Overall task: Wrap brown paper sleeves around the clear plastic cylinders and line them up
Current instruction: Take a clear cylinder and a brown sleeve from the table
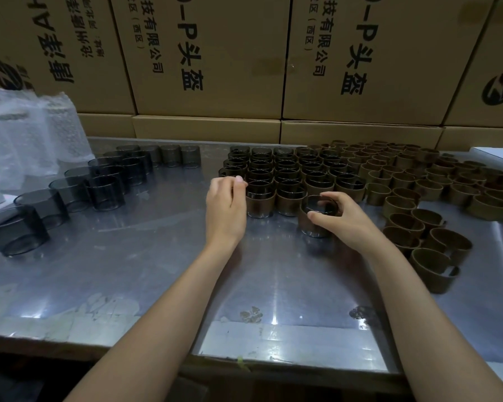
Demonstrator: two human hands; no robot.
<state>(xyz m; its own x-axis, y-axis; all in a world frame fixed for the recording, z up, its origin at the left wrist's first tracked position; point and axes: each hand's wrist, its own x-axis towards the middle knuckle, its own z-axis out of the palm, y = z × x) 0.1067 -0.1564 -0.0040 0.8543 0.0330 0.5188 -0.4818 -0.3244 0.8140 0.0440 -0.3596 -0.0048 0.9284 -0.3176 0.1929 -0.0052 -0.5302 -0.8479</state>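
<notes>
Right hand [341, 220] grips a sleeved cylinder [317, 216] by its rim and wall, thumb in front, fingers curled round the back, and holds it on the metal table [128, 285] just beside the front row of the finished block [288, 175]. Left hand [225, 207] rests at the block's left edge, fingers loosely curled; whether it pinches anything cannot be told. Bare cylinders [99, 181] stand well apart to the left; empty paper sleeves [418, 198] lie to the right. Risks, as judged: a push into place may knock the neighbouring cylinders out of line; the paper sleeve may slide down the smooth wall; the left hand may nudge the row.
</notes>
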